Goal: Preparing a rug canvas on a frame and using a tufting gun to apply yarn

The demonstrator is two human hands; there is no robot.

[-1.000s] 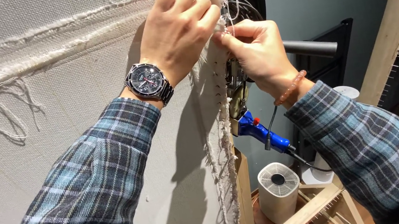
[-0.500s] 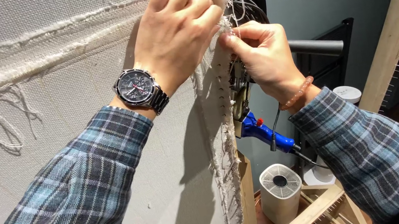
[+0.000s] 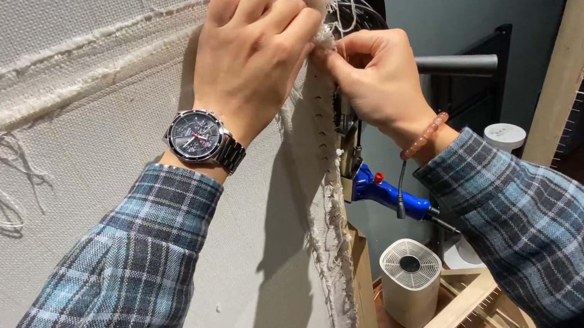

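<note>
Hardly anything has been moved since the earlier frame: the frayed edge of the stretched off-white woven cloth [image 3: 331,181] is still pinched by the left hand [image 3: 252,57], and its loose white threads [image 3: 339,8] are pinched by the right hand [image 3: 376,80]. Below, a blue tool [image 3: 389,195] is hung, and a white cylindrical appliance [image 3: 411,282] is seen in open room beside a slanted wooden beam [image 3: 582,24].
</note>
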